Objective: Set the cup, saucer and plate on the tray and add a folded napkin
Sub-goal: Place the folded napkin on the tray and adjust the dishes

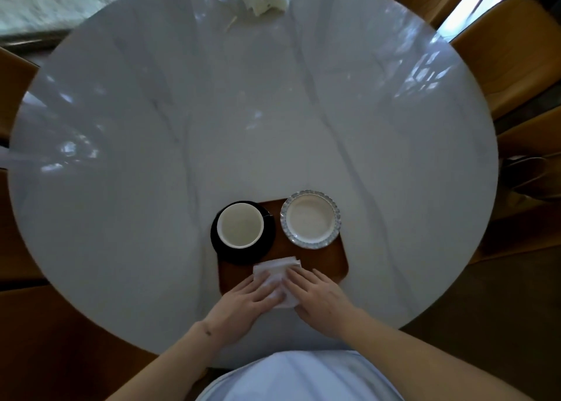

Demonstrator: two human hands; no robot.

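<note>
One white napkin [274, 276] lies on the near edge of one wooden tray [318, 267], pressed flat under both hands. The left hand [243, 299] and right hand [318, 297] rest on it with fingers extended and slightly spread, gripping nothing. Beyond the fingertips stand one white cup [240, 225] on one black saucer [267, 243], and one scalloped plate [310, 219] to the right, all on the tray.

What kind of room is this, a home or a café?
Probably a dining area, home or café unclear: a round marble-look table, tan chairs around it, and a wooden tray set with cup and plate.
</note>
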